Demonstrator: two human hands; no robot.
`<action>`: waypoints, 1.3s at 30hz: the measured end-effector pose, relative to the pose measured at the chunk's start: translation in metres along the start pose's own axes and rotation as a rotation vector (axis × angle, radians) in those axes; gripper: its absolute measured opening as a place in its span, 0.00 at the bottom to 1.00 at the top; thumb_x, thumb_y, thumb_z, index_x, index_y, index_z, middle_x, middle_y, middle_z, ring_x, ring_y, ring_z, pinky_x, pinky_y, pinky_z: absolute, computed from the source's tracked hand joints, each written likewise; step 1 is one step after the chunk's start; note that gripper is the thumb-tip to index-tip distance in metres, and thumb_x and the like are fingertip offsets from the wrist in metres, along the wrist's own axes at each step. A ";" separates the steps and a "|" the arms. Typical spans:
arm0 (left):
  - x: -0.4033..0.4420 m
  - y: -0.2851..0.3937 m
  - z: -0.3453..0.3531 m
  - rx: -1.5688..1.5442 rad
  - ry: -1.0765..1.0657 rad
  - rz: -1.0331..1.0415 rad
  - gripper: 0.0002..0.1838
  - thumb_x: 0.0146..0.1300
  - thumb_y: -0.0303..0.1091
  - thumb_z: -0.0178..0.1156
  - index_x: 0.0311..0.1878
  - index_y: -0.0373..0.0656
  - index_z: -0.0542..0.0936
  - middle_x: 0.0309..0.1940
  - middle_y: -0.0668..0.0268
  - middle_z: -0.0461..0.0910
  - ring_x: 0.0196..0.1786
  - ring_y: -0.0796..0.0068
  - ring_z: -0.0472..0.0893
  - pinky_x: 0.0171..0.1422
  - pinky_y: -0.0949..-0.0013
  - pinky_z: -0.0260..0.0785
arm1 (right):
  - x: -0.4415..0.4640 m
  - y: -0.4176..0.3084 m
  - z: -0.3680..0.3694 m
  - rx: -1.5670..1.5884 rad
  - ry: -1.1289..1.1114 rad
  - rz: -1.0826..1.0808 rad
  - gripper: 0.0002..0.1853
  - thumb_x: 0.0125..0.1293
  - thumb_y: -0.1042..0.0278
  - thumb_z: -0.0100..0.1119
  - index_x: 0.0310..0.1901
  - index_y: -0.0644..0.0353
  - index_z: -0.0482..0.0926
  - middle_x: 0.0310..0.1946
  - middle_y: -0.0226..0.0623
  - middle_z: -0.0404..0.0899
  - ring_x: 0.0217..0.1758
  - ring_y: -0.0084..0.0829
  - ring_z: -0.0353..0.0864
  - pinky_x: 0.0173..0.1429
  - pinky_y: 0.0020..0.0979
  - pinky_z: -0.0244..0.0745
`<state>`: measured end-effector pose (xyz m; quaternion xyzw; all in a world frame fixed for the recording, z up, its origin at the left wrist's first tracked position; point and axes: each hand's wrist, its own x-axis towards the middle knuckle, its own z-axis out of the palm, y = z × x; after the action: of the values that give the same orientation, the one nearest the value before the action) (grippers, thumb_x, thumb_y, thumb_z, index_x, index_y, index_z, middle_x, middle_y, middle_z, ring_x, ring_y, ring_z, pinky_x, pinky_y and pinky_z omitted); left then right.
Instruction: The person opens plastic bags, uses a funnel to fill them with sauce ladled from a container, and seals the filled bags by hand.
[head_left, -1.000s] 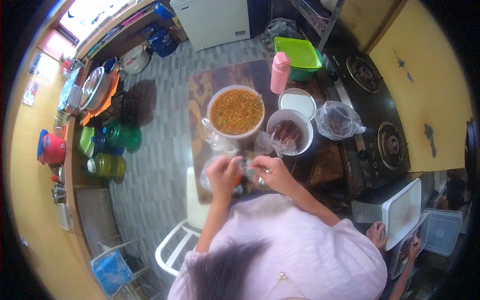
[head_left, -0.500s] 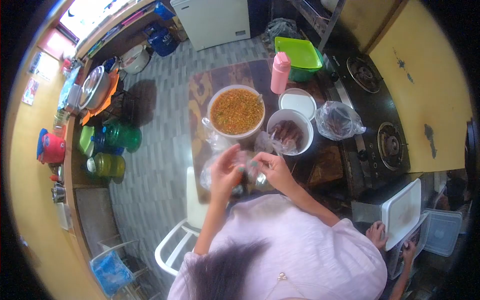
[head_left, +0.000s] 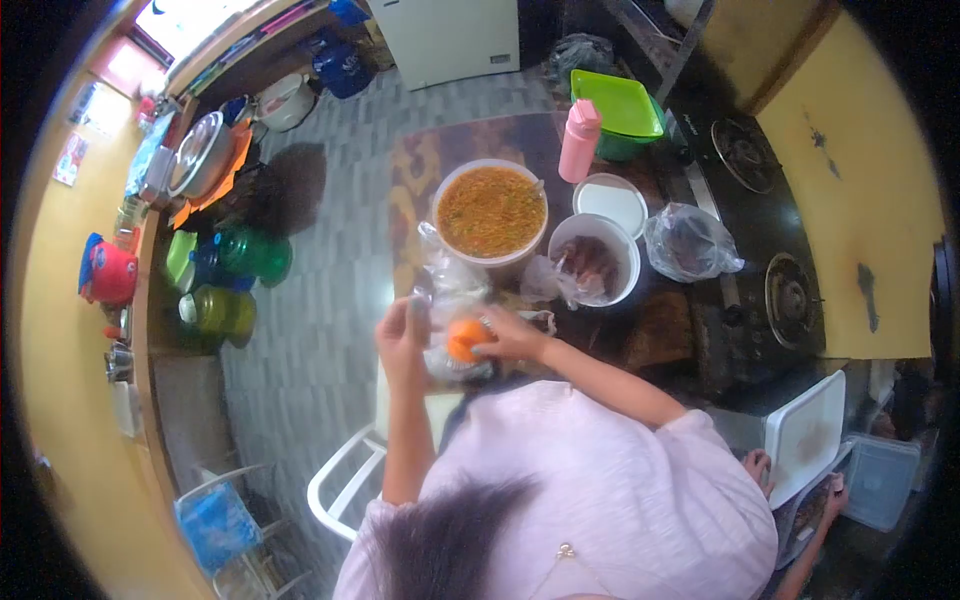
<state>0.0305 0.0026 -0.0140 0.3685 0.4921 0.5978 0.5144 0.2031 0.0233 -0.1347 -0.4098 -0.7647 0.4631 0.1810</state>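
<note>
My right hand (head_left: 510,335) has its fingers around a bright orange round object (head_left: 466,341), blurred, low over the near edge of the table. Its kind cannot be made out. My left hand (head_left: 402,330) is raised to the left of it, fingers pinched together and smeared by motion; a small pale glint shows at the fingertips, too unclear to name. Clear plastic bags (head_left: 450,275) lie just beyond both hands. Behind them stands a large white tub (head_left: 437,235) of orange-brown, chopped-looking food (head_left: 492,212).
A white bucket (head_left: 628,285) holds dark reddish pieces in plastic, beside a white lid (head_left: 610,206), a filled clear bag (head_left: 690,243) and a pink bottle (head_left: 578,140). The gas stove (head_left: 745,225) is at right. Another person's hands (head_left: 758,470) are by a white-lidded container (head_left: 806,440).
My hands have moved left and come apart. The orange object now shows clearly in my right hand; before, only a bit of orange showed between them. The view has shifted slightly.
</note>
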 end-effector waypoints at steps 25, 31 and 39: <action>0.004 0.023 -0.013 0.238 0.060 0.091 0.08 0.57 0.31 0.61 0.38 0.38 0.81 0.26 0.73 0.77 0.26 0.89 0.69 0.27 0.84 0.58 | -0.015 -0.001 -0.010 0.270 0.134 0.139 0.47 0.44 0.58 0.68 0.63 0.58 0.50 0.52 0.48 0.63 0.60 0.42 0.64 0.64 0.38 0.59; 0.003 0.030 -0.008 0.158 0.040 0.155 0.09 0.53 0.25 0.63 0.38 0.38 0.80 0.27 0.73 0.77 0.29 0.88 0.72 0.31 0.84 0.60 | -0.043 -0.088 -0.076 0.492 0.233 0.006 0.48 0.45 0.73 0.65 0.64 0.54 0.42 0.52 0.43 0.58 0.58 0.35 0.66 0.64 0.35 0.62; -0.001 0.025 0.003 0.112 -0.057 0.110 0.07 0.50 0.21 0.63 0.35 0.36 0.79 0.30 0.70 0.77 0.33 0.85 0.75 0.33 0.83 0.63 | -0.066 -0.121 -0.120 0.643 0.403 -0.211 0.48 0.43 0.68 0.64 0.64 0.54 0.43 0.56 0.42 0.57 0.60 0.35 0.62 0.62 0.37 0.62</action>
<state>0.0267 0.0028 0.0108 0.4402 0.4887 0.5861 0.4732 0.2661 0.0097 0.0365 -0.3342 -0.5675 0.5682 0.4934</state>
